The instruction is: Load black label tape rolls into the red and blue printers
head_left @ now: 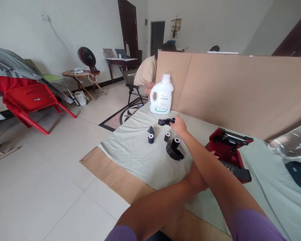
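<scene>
My right hand [178, 126] reaches far out over the pale cloth [135, 150], its fingers pinched on a crumpled black ribbon piece [165, 121]. Just in front of it stand three small black rolls [151, 137] [167, 136] [176, 142], and beside them lies a heap of loose black ribbon [175, 153]. My left hand [214, 154] lies under my right forearm beside a red device [225, 142] with a black keypad [237, 171]. Only a sliver of it shows, and its fingers are hidden.
A white detergent bottle [162, 95] stands at the cloth's far edge against a long cardboard wall [235, 87]. A person in a beige shirt [146, 72] sits behind it. A clear plastic item [291, 144] and a dark blue object [299, 174] lie at right. A tipped red chair [30, 100] is at left.
</scene>
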Demonstrator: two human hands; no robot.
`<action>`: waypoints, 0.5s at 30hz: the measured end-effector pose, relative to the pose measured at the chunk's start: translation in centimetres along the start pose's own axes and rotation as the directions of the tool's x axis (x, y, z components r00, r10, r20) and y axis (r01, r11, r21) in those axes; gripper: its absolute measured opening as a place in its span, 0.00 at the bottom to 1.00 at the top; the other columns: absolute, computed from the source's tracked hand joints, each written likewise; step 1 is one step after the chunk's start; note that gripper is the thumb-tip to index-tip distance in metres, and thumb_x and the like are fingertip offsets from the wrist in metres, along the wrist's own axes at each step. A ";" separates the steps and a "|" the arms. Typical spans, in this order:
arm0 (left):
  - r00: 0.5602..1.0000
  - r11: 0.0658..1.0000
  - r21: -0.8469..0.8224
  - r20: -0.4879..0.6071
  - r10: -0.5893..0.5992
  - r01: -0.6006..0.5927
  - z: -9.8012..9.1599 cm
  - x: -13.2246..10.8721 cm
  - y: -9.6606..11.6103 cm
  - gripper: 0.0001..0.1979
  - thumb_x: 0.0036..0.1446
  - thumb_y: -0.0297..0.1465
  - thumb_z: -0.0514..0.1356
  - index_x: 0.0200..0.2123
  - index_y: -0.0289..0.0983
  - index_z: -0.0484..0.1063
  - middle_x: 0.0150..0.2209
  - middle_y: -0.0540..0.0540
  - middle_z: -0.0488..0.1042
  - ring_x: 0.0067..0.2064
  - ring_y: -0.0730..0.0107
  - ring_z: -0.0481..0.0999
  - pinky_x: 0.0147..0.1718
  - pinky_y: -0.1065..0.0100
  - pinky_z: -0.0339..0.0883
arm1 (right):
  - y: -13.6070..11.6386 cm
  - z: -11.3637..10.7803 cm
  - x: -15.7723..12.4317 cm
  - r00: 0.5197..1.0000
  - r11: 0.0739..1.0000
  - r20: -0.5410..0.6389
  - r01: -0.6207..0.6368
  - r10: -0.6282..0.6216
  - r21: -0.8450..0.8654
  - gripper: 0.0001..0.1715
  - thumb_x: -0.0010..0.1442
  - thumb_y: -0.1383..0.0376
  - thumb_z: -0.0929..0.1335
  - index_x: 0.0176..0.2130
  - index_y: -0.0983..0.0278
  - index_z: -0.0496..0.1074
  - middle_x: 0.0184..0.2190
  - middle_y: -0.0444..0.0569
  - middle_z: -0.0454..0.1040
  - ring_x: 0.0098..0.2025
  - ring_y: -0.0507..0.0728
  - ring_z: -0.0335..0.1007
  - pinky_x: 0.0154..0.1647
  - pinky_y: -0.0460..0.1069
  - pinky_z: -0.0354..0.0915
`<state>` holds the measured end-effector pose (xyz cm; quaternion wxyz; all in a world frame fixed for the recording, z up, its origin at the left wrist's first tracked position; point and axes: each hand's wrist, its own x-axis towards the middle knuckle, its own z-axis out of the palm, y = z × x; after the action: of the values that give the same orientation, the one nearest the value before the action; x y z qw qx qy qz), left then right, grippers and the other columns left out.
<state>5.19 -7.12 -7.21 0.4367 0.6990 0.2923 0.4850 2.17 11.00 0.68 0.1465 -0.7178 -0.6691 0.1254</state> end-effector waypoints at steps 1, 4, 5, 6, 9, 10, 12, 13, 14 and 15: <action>1.000 0.999 -0.045 -0.004 -0.011 0.011 0.0 0.0 -0.2 0.25 0.59 0.30 0.61 0.60 0.43 0.65 0.61 0.39 0.69 0.61 0.47 0.70 0.60 0.46 0.65 | -0.1 0.9 0.5 0.999 1.000 0.033 -0.004 0.005 -0.025 0.21 0.61 0.60 0.67 0.53 0.62 0.63 0.47 0.59 0.75 0.47 0.63 0.74 0.38 0.51 0.67; 0.999 0.991 -0.131 -0.026 0.029 -0.032 0.1 0.1 -1.0 0.29 0.56 0.33 0.66 0.60 0.47 0.66 0.62 0.42 0.68 0.65 0.47 0.65 0.65 0.50 0.60 | 0.2 2.7 1.3 0.989 0.997 0.147 0.004 0.007 -0.077 0.18 0.59 0.61 0.70 0.48 0.62 0.67 0.47 0.59 0.74 0.50 0.65 0.73 0.42 0.53 0.68; 0.998 0.989 -0.136 -0.040 0.047 -0.052 0.3 0.2 -1.3 0.28 0.56 0.33 0.66 0.60 0.48 0.66 0.62 0.44 0.68 0.66 0.50 0.64 0.66 0.53 0.59 | 0.3 2.9 1.4 0.985 0.996 0.174 0.006 0.010 -0.093 0.18 0.58 0.60 0.71 0.48 0.61 0.68 0.48 0.59 0.74 0.51 0.66 0.73 0.43 0.54 0.68; 0.997 0.989 -0.131 -0.053 0.058 -0.065 0.4 0.2 -1.6 0.27 0.58 0.33 0.65 0.60 0.48 0.66 0.63 0.45 0.67 0.66 0.52 0.64 0.67 0.55 0.58 | 0.4 3.0 1.3 0.981 0.994 0.192 0.003 0.018 -0.106 0.19 0.58 0.59 0.71 0.49 0.61 0.68 0.49 0.59 0.73 0.52 0.66 0.72 0.44 0.55 0.68; 0.997 0.996 -0.069 -0.057 0.052 -0.056 0.7 0.3 -1.9 0.26 0.59 0.33 0.64 0.60 0.47 0.65 0.66 0.45 0.63 0.67 0.55 0.63 0.68 0.57 0.56 | 0.3 2.4 0.8 0.978 0.990 0.190 -0.056 0.081 -0.133 0.30 0.61 0.52 0.68 0.56 0.64 0.64 0.56 0.64 0.66 0.53 0.67 0.71 0.45 0.56 0.68; 0.997 0.997 -0.053 -0.052 0.049 -0.051 0.8 0.3 -1.9 0.29 0.57 0.33 0.66 0.61 0.47 0.64 0.67 0.44 0.61 0.66 0.54 0.63 0.68 0.57 0.55 | 0.3 2.0 0.4 0.982 0.989 0.164 -0.073 0.095 -0.132 0.34 0.62 0.49 0.66 0.59 0.65 0.61 0.58 0.66 0.63 0.53 0.67 0.71 0.44 0.56 0.68; 0.998 0.998 -0.045 -0.042 0.050 -0.052 0.7 0.3 -1.8 0.34 0.53 0.33 0.69 0.62 0.47 0.63 0.68 0.43 0.58 0.66 0.52 0.63 0.69 0.55 0.55 | 0.1 1.0 -0.5 0.991 0.991 0.113 -0.057 0.070 -0.118 0.36 0.63 0.47 0.62 0.60 0.67 0.60 0.58 0.67 0.64 0.52 0.68 0.71 0.42 0.56 0.68; 0.998 0.997 -0.042 -0.038 0.057 -0.058 0.7 0.2 -1.7 0.36 0.52 0.33 0.70 0.63 0.48 0.62 0.68 0.43 0.58 0.66 0.52 0.63 0.69 0.54 0.54 | 0.0 0.6 -1.0 0.992 0.993 0.119 -0.021 0.034 -0.113 0.34 0.63 0.46 0.62 0.59 0.66 0.62 0.56 0.65 0.67 0.50 0.67 0.72 0.41 0.55 0.68; 0.997 0.997 -0.034 -0.034 0.068 -0.069 0.6 0.1 -1.7 0.37 0.52 0.33 0.70 0.63 0.48 0.62 0.68 0.43 0.58 0.66 0.51 0.63 0.69 0.54 0.54 | 0.0 0.4 -1.6 0.988 0.993 0.155 0.028 -0.010 -0.113 0.31 0.62 0.46 0.63 0.54 0.64 0.67 0.51 0.62 0.71 0.48 0.67 0.73 0.39 0.55 0.67; 0.996 0.996 -0.021 -0.028 0.083 -0.083 0.6 0.1 -1.7 0.37 0.51 0.34 0.70 0.63 0.48 0.61 0.68 0.43 0.58 0.67 0.51 0.62 0.69 0.54 0.53 | 0.0 0.2 -2.1 0.976 0.990 0.211 0.079 -0.054 -0.114 0.27 0.60 0.46 0.64 0.49 0.63 0.71 0.47 0.59 0.74 0.45 0.66 0.74 0.37 0.54 0.66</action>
<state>5.77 -6.46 -8.80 0.4201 0.6990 0.2634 0.5153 1.95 8.93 0.45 0.0361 -0.6855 -0.7108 0.1537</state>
